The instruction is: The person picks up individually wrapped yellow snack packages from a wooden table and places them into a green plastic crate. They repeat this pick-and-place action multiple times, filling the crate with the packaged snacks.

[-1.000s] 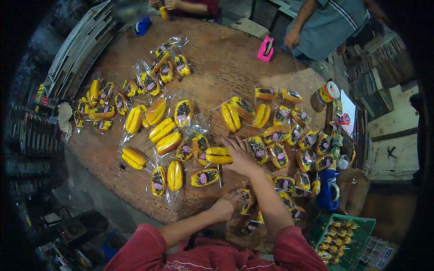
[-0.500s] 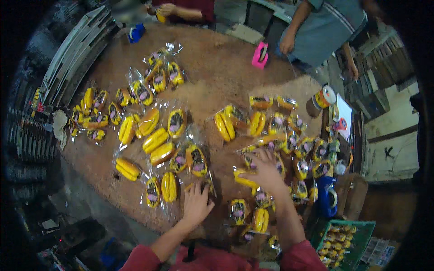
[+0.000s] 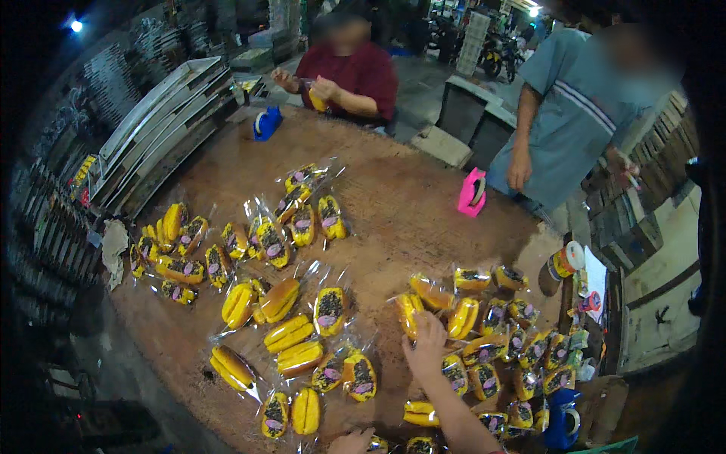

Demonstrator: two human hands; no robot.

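Wrapped yellow buns lie all over the brown table, some plain, others topped with dark sprinkles and a pinkish label. My right hand reaches over the right-hand group, its thumb apart from the fingers, at the lower end of a plain wrapped bun. Another plain bun lies just right of its fingers. At the bottom edge my left hand is mostly cut off, beside a sprinkled bun; its grip is hidden. Further left lie a plain bun and a sprinkled one.
A blue tape dispenser and a pink one stand along the far edge; another blue one is at lower right. A tub stands at the right. Two people are across the table, one holding a bun. Stacked trays rise at left.
The view has tilted up, showing more of the two people. My right hand has moved away from the sprinkled buns to a plain bun farther off. My left hand has dropped mostly out of view.
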